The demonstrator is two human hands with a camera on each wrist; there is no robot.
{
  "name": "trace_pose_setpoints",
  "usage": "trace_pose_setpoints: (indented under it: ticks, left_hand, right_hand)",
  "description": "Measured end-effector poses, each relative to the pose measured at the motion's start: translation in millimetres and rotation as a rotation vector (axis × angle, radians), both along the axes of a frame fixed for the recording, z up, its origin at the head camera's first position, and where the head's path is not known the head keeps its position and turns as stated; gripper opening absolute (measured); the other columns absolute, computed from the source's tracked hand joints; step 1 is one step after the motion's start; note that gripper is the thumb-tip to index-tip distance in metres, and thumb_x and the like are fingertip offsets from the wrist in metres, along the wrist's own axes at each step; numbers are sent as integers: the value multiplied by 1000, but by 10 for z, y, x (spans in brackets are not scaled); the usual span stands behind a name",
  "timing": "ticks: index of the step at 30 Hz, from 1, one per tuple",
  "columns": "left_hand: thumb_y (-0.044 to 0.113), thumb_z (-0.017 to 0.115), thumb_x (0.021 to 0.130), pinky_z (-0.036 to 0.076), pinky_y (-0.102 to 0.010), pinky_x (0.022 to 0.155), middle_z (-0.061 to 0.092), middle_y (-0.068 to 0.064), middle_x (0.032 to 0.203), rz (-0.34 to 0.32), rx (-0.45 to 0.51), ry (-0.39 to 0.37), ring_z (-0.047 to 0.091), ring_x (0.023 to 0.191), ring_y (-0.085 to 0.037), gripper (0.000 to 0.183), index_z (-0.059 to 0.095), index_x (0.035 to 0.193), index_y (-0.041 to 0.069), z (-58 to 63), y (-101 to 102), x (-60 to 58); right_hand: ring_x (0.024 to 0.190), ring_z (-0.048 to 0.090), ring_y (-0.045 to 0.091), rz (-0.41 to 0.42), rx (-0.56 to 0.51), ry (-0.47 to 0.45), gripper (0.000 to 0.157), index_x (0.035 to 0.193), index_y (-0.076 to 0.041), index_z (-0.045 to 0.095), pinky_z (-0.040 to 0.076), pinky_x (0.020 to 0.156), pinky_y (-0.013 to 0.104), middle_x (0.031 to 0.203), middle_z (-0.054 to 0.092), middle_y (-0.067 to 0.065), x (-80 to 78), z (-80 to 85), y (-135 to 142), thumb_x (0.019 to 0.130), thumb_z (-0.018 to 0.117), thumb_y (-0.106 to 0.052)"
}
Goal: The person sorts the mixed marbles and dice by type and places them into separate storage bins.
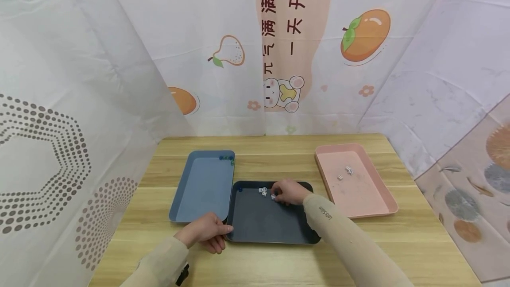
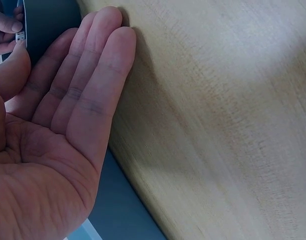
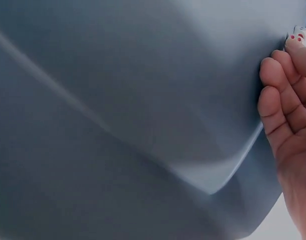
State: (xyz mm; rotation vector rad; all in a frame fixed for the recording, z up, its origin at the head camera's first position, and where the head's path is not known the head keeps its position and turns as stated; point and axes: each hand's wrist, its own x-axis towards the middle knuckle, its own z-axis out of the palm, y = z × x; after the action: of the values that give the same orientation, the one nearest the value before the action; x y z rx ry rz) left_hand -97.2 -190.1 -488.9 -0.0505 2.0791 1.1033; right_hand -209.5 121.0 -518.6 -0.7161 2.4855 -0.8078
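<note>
White, red-pipped die (image 3: 303, 35) in the grasp of right hand (image 1: 290, 191), left hand (image 1: 208, 230) relaxed

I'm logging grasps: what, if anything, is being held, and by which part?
The right hand pinches a die; gripped faces unclear. The left hand is at the black tray, with no clear grip.

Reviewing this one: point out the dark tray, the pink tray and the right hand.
Dark tray (image 1: 271, 224), head view: bare floor.
Pink tray (image 1: 360, 196), head view: bare floor below the dice (image 1: 349, 171).
Right hand (image 1: 290, 191), head view: back of the hand.
</note>
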Motion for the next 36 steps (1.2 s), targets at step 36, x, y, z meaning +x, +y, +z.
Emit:
trace_pose_setpoints:
  ticks: [36]
  left_hand:
    - [36,68,100,62,-38,60,75,-14,72,8,17,0,72,58,-17,42,77,82,-1,26,-12,18]
  right_hand:
    - [58,59,14,-191,-124,104,9,105,-7,73,52,55,31,72,63,0,-217,378,667,98,68,-9]
